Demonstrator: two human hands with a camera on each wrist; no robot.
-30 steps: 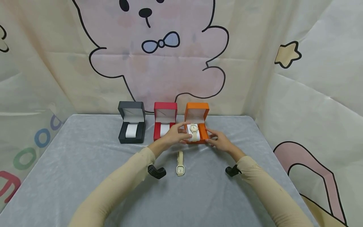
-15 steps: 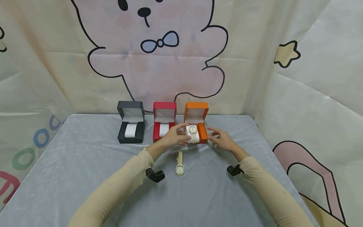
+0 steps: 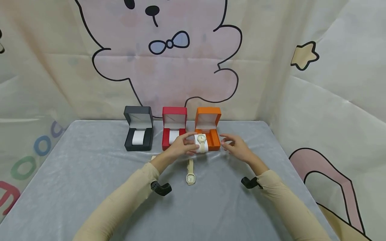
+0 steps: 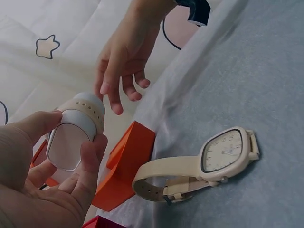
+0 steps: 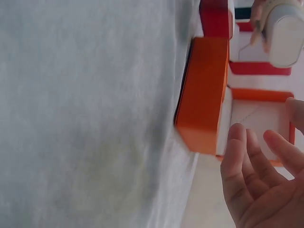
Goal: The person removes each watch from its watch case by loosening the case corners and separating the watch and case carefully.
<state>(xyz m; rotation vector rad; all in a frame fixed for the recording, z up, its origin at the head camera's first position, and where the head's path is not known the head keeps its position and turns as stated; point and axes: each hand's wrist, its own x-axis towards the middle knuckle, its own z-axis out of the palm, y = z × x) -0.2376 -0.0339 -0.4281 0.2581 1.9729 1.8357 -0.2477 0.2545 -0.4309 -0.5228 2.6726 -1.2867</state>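
My left hand [image 3: 180, 146] grips a white watch cushion [image 4: 71, 145] by its ends between thumb and fingers. Strapped round this cushion is a cream watch [image 3: 201, 139] with a round dial. They are up in front of the orange watch box [image 3: 214, 140], whose lid stands raised and whose inside shows bare orange. Just right of that box, my right hand [image 3: 238, 149] hovers with loosely bent fingers, holding nothing. On the cloth nearer me lies a second cream watch [image 3: 191, 178], its squarish dial [image 4: 224, 151] plain in the left wrist view.
Left of the orange box stand a red watch box [image 3: 175, 112] and a dark grey watch box [image 3: 138, 110], lids up, each with a white cushion inside. A small beige piece [image 3: 153, 157] peeks out behind the left sleeve. Grey cloth [image 3: 217, 207] covers the table.
The left hand has drawn the cushion with its watch out of the orange box, towards the left. My right hand has let go of the box's side and moved slightly away to the right.
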